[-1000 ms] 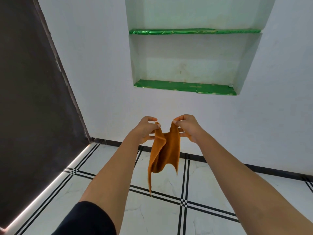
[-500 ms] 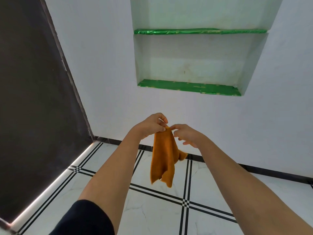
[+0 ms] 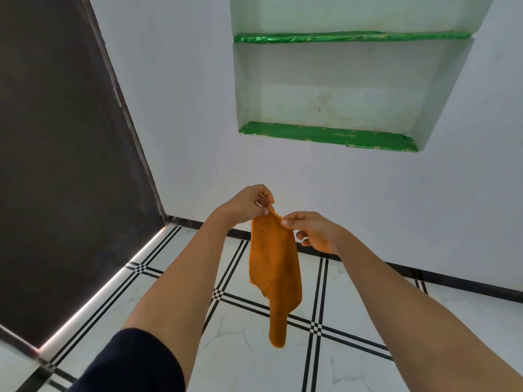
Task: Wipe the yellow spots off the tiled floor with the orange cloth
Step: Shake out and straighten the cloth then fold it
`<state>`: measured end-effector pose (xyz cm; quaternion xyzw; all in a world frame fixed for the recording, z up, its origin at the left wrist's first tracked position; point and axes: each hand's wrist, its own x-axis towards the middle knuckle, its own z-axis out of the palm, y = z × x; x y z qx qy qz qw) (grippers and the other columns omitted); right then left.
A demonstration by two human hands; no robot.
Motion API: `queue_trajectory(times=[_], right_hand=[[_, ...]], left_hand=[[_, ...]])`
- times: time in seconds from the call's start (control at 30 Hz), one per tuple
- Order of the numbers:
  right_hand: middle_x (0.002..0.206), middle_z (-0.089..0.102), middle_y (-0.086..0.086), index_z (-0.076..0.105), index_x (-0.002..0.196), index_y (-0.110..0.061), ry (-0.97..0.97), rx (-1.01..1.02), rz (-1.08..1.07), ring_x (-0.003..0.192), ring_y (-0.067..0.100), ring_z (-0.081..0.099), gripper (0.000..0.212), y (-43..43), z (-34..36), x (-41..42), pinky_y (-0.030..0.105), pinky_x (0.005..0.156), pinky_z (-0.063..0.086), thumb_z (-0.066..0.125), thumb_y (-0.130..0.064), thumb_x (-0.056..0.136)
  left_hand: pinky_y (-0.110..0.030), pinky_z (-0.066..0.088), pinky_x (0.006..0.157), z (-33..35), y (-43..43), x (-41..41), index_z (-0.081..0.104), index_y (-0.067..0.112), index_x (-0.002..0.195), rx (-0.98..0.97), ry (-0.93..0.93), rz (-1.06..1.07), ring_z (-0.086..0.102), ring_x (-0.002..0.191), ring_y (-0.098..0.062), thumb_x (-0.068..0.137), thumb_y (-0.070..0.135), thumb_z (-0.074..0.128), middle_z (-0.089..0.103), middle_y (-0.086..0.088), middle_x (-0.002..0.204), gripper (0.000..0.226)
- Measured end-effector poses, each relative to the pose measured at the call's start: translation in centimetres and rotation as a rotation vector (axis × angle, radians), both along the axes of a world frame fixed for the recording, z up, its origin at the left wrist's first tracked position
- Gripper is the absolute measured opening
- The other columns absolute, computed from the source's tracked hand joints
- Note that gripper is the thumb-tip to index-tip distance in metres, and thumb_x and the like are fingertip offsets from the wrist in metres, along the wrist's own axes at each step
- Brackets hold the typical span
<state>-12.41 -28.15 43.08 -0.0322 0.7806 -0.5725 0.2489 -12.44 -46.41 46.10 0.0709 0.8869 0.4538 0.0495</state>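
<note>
Pinching the orange cloth's (image 3: 273, 271) top edge, the left hand (image 3: 249, 203) and right hand (image 3: 310, 232) hold it in mid-air; it hangs limp above the tiled floor (image 3: 249, 360).

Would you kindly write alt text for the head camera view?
Two bare hands, left and right, pinch the top edge of an orange cloth that hangs limp above a white tiled floor with black lines. Behind, a white wall holds a niche with green shelves.

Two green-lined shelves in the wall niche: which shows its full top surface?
The lower green foil-lined shelf: its whole top shows. The upper green shelf shows only its front edge.
</note>
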Motion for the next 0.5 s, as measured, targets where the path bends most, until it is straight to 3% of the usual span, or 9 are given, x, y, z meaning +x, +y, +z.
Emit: queue_trajectory(times=[0.1,0.17,0.3,0.4,0.5], right_hand=[[0.11,0.051,0.003,0.059,0.104,-0.017,0.129,0.139,-0.064,0.101,0.023,0.047,0.022,-0.4,0.2,-0.4,0.038,0.089,0.044,0.067,-0.024,0.084],[0.111,0.052,0.004,0.059,0.103,-0.017,0.136,0.157,-0.086,0.1,0.024,0.05,0.021,-0.5,0.4,-0.6,0.036,0.085,0.047,0.067,-0.02,0.084],[0.111,0.062,0.016,0.059,0.108,-0.007,0.035,-0.091,-0.154,0.095,0.026,0.063,0.02,0.2,0.6,-1.0,0.037,0.086,0.052,0.059,-0.012,0.089],[0.103,0.067,0.017,0.062,0.109,0.002,-0.057,-0.313,-0.222,0.094,0.027,0.066,0.026,0.0,1.3,-1.1,0.035,0.086,0.054,0.061,-0.014,0.088],[0.097,0.069,0.019,0.063,0.106,0.004,-0.093,-0.199,-0.198,0.088,0.028,0.069,0.033,-0.7,1.6,-0.9,0.034,0.077,0.057,0.07,-0.016,0.081]], left_hand=[[-0.024,0.049,0.076,-0.6,-0.1,0.4,0.053,0.016,0.097,0.077,-0.029,0.052,0.059,0.091,-0.02,0.085,0.008,0.064,0.062,-0.007,0.098,0.018],[-0.03,0.05,0.081,-1.3,0.1,0.7,0.053,0.017,0.099,0.132,-0.033,0.098,0.059,0.093,-0.021,0.084,0.013,0.067,0.061,-0.007,0.101,0.021],[-0.034,0.053,0.082,-2.1,0.7,1.5,0.054,0.015,0.096,0.342,-0.103,0.104,0.061,0.088,-0.022,0.079,0.011,0.072,0.062,-0.008,0.094,0.025],[-0.045,0.051,0.092,-2.6,1.7,1.9,0.053,0.013,0.088,0.438,-0.161,0.046,0.064,0.089,-0.03,0.077,0.003,0.072,0.065,-0.012,0.087,0.024],[-0.049,0.049,0.093,-3.1,2.3,1.9,0.048,0.016,0.087,0.464,-0.146,0.12,0.064,0.095,-0.038,0.078,0.003,0.07,0.067,-0.02,0.095,0.028]])
